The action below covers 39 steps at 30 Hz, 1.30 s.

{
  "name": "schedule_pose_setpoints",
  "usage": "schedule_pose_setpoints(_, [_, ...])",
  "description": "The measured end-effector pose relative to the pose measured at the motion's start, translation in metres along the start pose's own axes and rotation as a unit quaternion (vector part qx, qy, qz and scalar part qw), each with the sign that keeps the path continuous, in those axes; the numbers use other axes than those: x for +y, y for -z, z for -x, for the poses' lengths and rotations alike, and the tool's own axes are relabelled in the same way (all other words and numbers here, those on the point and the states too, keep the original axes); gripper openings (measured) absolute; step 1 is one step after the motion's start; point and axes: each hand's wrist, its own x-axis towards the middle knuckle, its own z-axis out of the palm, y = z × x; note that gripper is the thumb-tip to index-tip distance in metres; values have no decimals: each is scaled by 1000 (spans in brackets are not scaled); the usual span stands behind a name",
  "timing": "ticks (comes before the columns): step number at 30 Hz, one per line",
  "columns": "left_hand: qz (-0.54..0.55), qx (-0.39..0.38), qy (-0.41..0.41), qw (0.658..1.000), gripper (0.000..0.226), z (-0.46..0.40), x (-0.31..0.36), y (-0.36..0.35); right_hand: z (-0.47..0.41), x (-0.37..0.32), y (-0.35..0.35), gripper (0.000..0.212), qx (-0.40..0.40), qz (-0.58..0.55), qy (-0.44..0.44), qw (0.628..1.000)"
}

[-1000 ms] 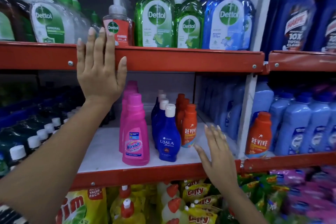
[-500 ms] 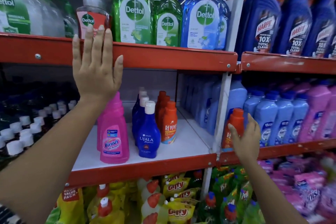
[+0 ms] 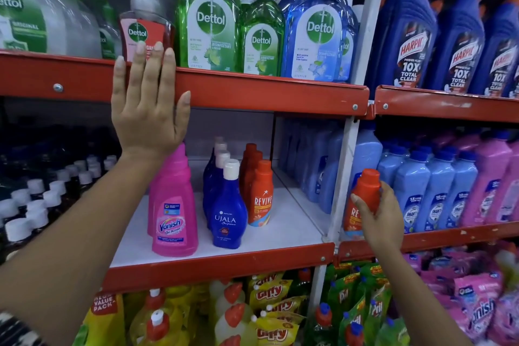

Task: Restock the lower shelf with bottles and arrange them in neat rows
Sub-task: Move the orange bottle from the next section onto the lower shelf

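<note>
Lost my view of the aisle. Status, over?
Left hand flat on upper shelf edge, empty. Right hand gripping stray Revive bottle right of the upright. Revive row unobstructed.

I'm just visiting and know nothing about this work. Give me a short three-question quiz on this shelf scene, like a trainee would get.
1. True or false: the right hand grips an orange Revive bottle.
2. Which stands nearest the shelf's front edge on the white shelf board? A) pink Vanish bottle B) blue Ujala bottle C) Revive row
3. Fill in: the left hand lies flat against the red ____.

Key: 1 true; 2 A; 3 upper shelf rail.
</note>
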Motion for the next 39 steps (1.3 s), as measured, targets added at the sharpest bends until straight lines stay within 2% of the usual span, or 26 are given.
schedule_pose_setpoints(4, [2,1,4,1000,52,1,0,-1,10,-20,11,53,15,21,59,998])
schedule_pose_setpoints(8, [-8,1,2,1000,52,1,-1,0,28,-41,16,57,12,25,80,996])
schedule_pose_setpoints(23, [-41,-1,-22,999,53,-1,-4,2,59,-75,-50,69,-134,-155,98,974])
schedule_pose_setpoints(32, [-75,1,-39,996,55,-2,-5,1,46,-70,-87,74,-198,-178,101,959])
schedule_pose_setpoints(39, [-82,23,-46,995,55,0,-5,-3,47,-61,-98,76,-215,-183,108,953])
